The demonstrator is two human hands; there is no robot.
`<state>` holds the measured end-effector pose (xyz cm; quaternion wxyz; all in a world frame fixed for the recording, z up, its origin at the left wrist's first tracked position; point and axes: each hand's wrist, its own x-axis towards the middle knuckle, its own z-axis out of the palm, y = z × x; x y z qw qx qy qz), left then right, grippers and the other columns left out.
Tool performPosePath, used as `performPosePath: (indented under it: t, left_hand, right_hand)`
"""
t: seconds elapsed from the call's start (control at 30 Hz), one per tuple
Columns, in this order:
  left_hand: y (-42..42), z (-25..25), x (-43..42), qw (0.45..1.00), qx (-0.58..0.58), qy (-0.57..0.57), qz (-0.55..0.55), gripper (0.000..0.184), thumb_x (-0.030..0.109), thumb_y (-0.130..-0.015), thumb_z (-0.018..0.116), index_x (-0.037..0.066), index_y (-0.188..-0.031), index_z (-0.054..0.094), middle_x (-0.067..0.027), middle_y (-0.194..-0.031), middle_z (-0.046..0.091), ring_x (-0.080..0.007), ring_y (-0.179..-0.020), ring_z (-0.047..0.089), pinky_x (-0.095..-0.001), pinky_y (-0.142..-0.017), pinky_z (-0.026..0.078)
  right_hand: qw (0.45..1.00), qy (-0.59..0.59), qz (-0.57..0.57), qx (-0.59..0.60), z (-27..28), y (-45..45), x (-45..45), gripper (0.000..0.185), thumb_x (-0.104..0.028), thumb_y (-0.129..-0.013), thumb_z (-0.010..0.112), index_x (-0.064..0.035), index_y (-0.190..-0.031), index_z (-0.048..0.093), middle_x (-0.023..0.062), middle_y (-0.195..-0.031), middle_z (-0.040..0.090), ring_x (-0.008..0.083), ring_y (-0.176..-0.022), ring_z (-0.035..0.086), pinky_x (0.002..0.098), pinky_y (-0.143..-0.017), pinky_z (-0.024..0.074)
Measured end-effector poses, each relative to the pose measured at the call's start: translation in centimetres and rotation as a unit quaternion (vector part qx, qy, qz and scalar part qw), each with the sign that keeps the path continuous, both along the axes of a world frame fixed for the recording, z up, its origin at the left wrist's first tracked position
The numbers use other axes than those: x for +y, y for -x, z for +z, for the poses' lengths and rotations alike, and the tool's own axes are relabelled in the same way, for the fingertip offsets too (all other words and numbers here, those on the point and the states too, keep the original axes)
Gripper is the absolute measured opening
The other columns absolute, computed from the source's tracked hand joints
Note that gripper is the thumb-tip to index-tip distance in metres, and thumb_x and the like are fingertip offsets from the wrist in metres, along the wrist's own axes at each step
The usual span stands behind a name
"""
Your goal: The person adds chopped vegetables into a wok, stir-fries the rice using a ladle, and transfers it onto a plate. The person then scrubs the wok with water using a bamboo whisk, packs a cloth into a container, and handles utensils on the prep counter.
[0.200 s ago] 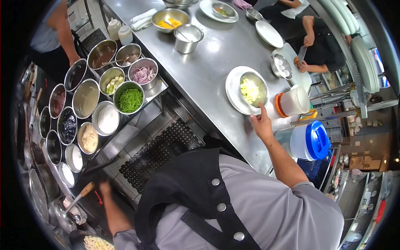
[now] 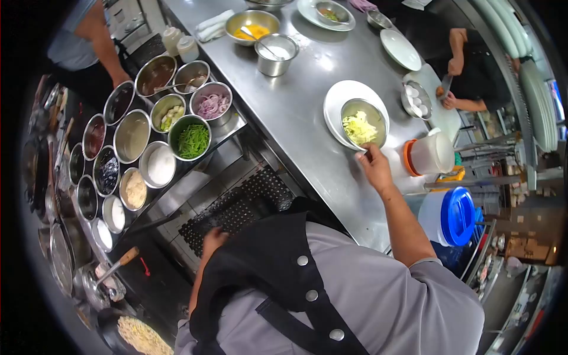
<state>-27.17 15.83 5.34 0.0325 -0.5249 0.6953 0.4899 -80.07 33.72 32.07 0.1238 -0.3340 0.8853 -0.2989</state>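
Note:
My right hand (image 2: 376, 167) pinches the near rim of a small metal bowl (image 2: 383, 121) between thumb and fingers. Pale yellow-green shredded vegetable (image 2: 358, 127), like cabbage, lies inside. A white plate (image 2: 335, 106) is under or just behind the bowl; whether they touch, I cannot tell. My left hand (image 2: 215, 239) is in front of my apron, above the floor mat, its fingers smeared by motion. Nothing can be made out in it.
Left stand several metal pots of ingredients, among them green strips (image 2: 193, 141) and sliced onion (image 2: 213, 106). A wok of rice-like food (image 2: 142, 337) sits lower left. The steel counter (image 2: 307, 124) bears a blue-lidded container (image 2: 457, 216) and a bowl of eggs (image 2: 418, 102). Across it, a person's hands cut with a knife.
My right hand has closed on the bowl's rim, and the bowl has shifted toward me against the plate. My left hand has swung from the stove side to the front of my body.

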Motion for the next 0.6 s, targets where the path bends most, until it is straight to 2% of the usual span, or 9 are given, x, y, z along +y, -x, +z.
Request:
performPosePath:
  t: [0.07, 0.2, 0.3, 0.37, 0.4, 0.43, 0.5, 0.57, 0.6]
  left_hand:
    - [4.4, 1.0, 2.4, 0.99, -0.061, -0.037, -0.121, 0.045, 0.029, -0.085, 0.07, 0.004, -0.122, 0.065, -0.0196, -0.117, 0.067, -0.0356, -0.105, 0.066, -0.042, -0.091, 0.051]
    - [0.6, 4.6, 2.4, 0.998, -0.025, 0.011, -0.06, 0.044, 0.028, -0.085, 0.07, 0.004, -0.122, 0.065, -0.0208, -0.115, 0.066, -0.0365, -0.106, 0.065, -0.0433, -0.092, 0.05]
    - [-6.5, 6.6, 3.0, 0.995, -0.025, 0.092, 0.029, 0.043, 0.029, -0.085, 0.07, 0.004, -0.12, 0.066, -0.0217, -0.113, 0.066, -0.0376, -0.106, 0.064, -0.0451, -0.093, 0.05]
    - [-10.8, 7.0, 3.5, 0.982, -0.047, 0.152, 0.1, 0.041, 0.028, -0.085, 0.069, 0.002, -0.117, 0.067, -0.0214, -0.114, 0.066, -0.0381, -0.106, 0.063, -0.046, -0.093, 0.049]
    - [-12.6, 8.8, 4.1, 0.978, -0.053, 0.148, 0.133, 0.043, 0.029, -0.087, 0.07, -0.001, -0.117, 0.065, -0.0193, -0.115, 0.067, -0.0356, -0.106, 0.064, -0.0431, -0.09, 0.051]
    - [-14.4, 10.3, 5.1, 0.971, -0.041, 0.141, 0.189, 0.042, 0.029, -0.085, 0.068, 0.002, -0.117, 0.067, -0.0202, -0.118, 0.066, -0.0372, -0.111, 0.062, -0.0437, -0.096, 0.049]
    - [-18.4, 10.6, 8.8, 0.956, -0.007, 0.166, 0.241, 0.042, 0.028, -0.085, 0.068, 0.001, -0.118, 0.066, -0.0191, -0.114, 0.068, -0.0354, -0.107, 0.064, -0.0432, -0.093, 0.05]
    - [-21.1, 11.8, 13.2, 0.939, 0.0, 0.155, 0.308, 0.041, 0.028, -0.085, 0.069, 0.001, -0.115, 0.065, -0.0164, -0.104, 0.07, -0.0319, -0.097, 0.068, -0.042, -0.084, 0.053]
    - [-22.4, 11.8, 15.9, 0.925, 0.011, 0.156, 0.345, 0.04, 0.029, -0.085, 0.07, 0.002, -0.113, 0.065, -0.0149, -0.099, 0.07, -0.0303, -0.093, 0.068, -0.0411, -0.081, 0.053]
  right_hand:
    - [0.998, 0.023, 0.019, 0.055, 0.0, 2.2, -1.1, 0.027, -0.018, -0.089, 0.071, -0.0034, -0.109, 0.062, 0.0144, -0.079, 0.062, 0.0295, -0.072, 0.06, 0.0392, -0.068, 0.0488]
    - [0.973, 0.058, 0.112, 0.193, 3.7, 1.7, -3.3, 0.019, -0.01, -0.085, 0.07, -0.0028, -0.102, 0.064, 0.0167, -0.086, 0.064, 0.0336, -0.074, 0.06, 0.0414, -0.068, 0.0489]
    - [0.955, 0.101, 0.213, 0.179, 5.4, -3.3, -6.7, 0.02, -0.005, -0.083, 0.07, -0.0029, -0.102, 0.064, 0.0154, -0.09, 0.064, 0.0313, -0.077, 0.062, 0.0393, -0.069, 0.0502]
    - [0.929, 0.161, 0.321, 0.09, 6.3, -8.5, -10.7, 0.017, -0.005, -0.086, 0.069, -0.0014, -0.101, 0.063, 0.0137, -0.089, 0.065, 0.0272, -0.078, 0.064, 0.0355, -0.071, 0.0505]
    - [0.896, 0.195, 0.395, 0.065, 6.8, -11.9, -12.8, 0.012, -0.006, -0.091, 0.066, -0.0006, -0.1, 0.061, 0.0099, -0.089, 0.064, 0.0214, -0.081, 0.063, 0.0324, -0.07, 0.0513]
    - [0.856, 0.227, 0.462, 0.04, 7.6, -15.6, -15.1, 0.009, -0.007, -0.095, 0.062, 0.0002, -0.1, 0.06, 0.0061, -0.089, 0.063, 0.0156, -0.084, 0.063, 0.0293, -0.069, 0.0522]
    - [0.77, 0.265, 0.579, -0.04, 9.7, -23.6, -18.9, 0.02, -0.02, -0.101, 0.057, -0.0005, -0.102, 0.056, 0.0121, -0.091, 0.065, 0.0193, -0.077, 0.066, 0.0302, -0.069, 0.0533]
    - [0.643, 0.328, 0.571, -0.391, 14.0, -35.5, -19.9, 0.03, -0.029, -0.104, 0.05, 0.0004, -0.108, 0.054, 0.0137, -0.092, 0.066, 0.0218, -0.069, 0.066, 0.0312, -0.065, 0.0538]
    - [0.568, 0.268, 0.611, -0.483, 17.3, -40.5, -19.5, 0.034, -0.033, -0.102, 0.052, 0.0008, -0.11, 0.054, 0.0158, -0.099, 0.064, 0.0266, -0.071, 0.066, 0.0362, -0.06, 0.0545]
